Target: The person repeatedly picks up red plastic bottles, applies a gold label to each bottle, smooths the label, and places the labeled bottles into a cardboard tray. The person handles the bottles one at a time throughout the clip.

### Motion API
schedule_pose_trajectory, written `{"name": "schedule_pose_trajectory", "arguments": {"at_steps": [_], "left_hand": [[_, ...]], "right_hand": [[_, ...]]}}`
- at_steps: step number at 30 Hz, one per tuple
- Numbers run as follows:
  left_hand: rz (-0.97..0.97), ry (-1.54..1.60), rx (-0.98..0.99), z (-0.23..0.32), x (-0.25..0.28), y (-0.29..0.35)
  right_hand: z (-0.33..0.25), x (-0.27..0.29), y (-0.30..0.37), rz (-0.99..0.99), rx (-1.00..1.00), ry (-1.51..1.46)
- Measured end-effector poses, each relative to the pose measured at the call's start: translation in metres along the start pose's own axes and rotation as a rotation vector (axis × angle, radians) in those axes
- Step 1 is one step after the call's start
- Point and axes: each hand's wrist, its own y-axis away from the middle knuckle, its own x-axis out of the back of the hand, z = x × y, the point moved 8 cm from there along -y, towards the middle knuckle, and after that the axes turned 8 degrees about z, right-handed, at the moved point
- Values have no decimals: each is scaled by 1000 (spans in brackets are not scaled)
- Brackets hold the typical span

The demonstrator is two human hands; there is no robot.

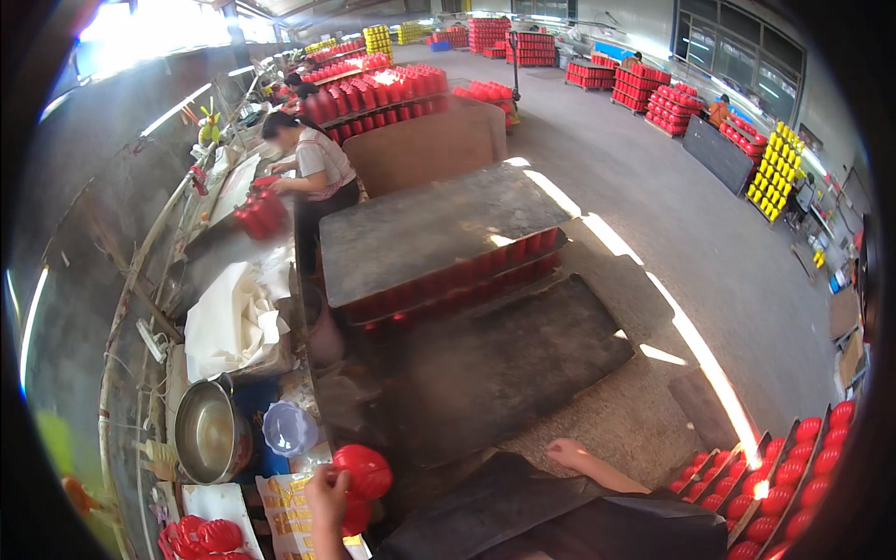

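Note:
At the lower middle, my left hand (327, 499) grips a glossy red rounded piece (362, 470), with the thumb and fingers at its left side. Below that piece, more red shows at the side of the hand, and I cannot make out whether it is a second piece. Beside the hand on the bench lies a yellow-and-white printed sheet (285, 509). My right hand (567, 454) hangs over the floor, away from the bench, with no thing visible in it. Its fingers are too small and tucked to read. Red ribbed pieces (210, 537) lie in a pile at the lower left.
A metal basin (210, 431) and a pale purple bowl (289, 428) stand on the bench near crumpled white cloth (238, 322). Dark boards (448, 229) cover red pieces ahead. Racks of red pieces (779, 485) stand at lower right. A co-worker (313, 168) handles red pieces farther along.

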Motion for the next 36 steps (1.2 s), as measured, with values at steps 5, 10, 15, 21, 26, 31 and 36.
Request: {"name": "schedule_pose_trajectory", "arguments": {"at_steps": [5,10,15,21,26,31,36], "left_hand": [[-255,15,-343,98,-90,7],[-443,113,-724,169,-158,27],[-687,29,-951,193,-220,47],[-809,126,-873,190,-265,31],[-853,-42,-815,181,-300,17],[-632,51,-602,183,-297,-12],[-546,90,-467,173,-294,-32]], "right_hand": [[-112,-35,-13,-155,-53,-562],[-159,-65,-27,-416,-387,-921],[-176,-47,-44,-624,-329,-966],[-172,-27,-69,-673,-337,-1024],[-171,-20,-113,-588,-378,-945],[-200,-9,-145,-551,-362,-939],[-233,0,-155,-485,-225,-906]]}}
